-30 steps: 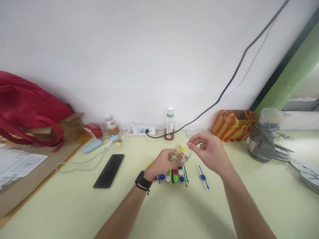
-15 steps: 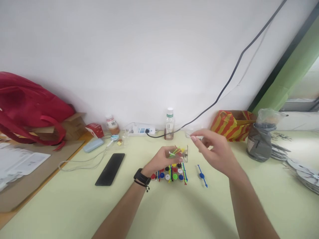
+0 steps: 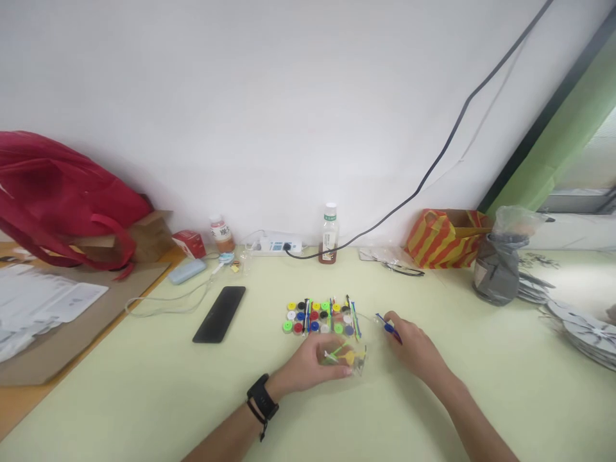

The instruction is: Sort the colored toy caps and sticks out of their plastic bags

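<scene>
My left hand (image 3: pixel 315 366): closed round a clear bag (image 3: pixel 349 359) of coloured sticks.
My right hand (image 3: pixel 414 346): at three o'clock of the bag — pinching a blue stick (image 3: pixel 387 327).

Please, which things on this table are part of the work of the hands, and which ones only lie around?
In use:
left hand holding a clear packet with yellow and green pieces
right hand on a blue stick
colourful caps and sticks

Lying about:
black phone
bottle
power strip
red bag
striped bag
</scene>
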### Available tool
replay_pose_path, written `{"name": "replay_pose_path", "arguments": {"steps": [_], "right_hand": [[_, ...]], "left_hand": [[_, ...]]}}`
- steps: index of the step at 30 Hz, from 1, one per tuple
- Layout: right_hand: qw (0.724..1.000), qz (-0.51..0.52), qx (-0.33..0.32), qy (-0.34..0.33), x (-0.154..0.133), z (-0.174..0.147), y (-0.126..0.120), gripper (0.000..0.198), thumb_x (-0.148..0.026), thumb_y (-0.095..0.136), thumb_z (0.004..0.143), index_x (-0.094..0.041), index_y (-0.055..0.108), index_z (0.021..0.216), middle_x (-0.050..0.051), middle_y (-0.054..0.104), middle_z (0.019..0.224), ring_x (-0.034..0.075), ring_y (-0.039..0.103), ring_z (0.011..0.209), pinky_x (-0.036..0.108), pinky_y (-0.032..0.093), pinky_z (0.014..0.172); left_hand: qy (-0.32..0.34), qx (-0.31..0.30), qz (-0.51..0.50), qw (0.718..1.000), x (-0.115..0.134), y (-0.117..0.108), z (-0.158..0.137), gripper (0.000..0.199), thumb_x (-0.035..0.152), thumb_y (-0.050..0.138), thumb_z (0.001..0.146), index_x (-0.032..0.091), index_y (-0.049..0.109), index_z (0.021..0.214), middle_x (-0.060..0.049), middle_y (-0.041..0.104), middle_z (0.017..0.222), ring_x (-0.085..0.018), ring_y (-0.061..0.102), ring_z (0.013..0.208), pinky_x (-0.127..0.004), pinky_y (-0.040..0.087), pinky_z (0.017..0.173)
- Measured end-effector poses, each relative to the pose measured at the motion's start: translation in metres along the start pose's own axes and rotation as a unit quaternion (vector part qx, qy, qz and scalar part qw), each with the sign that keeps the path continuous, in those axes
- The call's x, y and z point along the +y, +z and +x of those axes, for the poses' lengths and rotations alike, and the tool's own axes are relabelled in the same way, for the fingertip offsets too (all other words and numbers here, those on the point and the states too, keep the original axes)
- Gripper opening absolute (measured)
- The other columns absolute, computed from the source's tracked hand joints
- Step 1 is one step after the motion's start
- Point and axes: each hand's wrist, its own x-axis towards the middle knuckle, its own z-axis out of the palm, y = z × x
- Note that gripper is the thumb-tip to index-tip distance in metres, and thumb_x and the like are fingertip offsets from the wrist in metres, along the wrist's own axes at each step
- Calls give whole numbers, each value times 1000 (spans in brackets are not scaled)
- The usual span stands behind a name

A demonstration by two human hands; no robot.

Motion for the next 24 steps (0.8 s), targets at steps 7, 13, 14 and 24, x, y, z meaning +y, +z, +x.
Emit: {"name": "replay_pose_path", "arguments": {"steps": [7,13,14,24], "right_hand": [[974,198,107,10,-1,6,-29,41,-58,52,94,-22,66,105,8,71,80,26,66,72,38,55,67],[890,428,152,-43,-35,-6,-67,45,-57,66,90,-20,66,116,8,72,91,22,69,80,39,61,78],[886,439,141,-49,-44,-8,-72,41,-55,67,91,-20,66,112,8,72,90,22,70,80,38,61,79],[945,289,123,-95,-113,0,-74,27,-42,56,96,-19,67,106,5,68,80,18,64,67,30,54,63]], "left_hand": [[-43,50,-15,998,-19,7,4,56,51,87,71,15,71,110,-9,67,105,-14,62,69,-26,56,58],[-47,90,3,995,-19,9,5,60,56,84,74,13,68,112,-8,70,97,-13,61,59,-27,55,52],[-41,96,4,995,-16,9,6,58,56,84,74,13,69,111,-9,71,98,-13,61,60,-27,55,52],[89,106,76,987,-2,1,5,37,42,77,88,14,75,112,-12,75,113,-30,66,109,-41,51,98]]}}
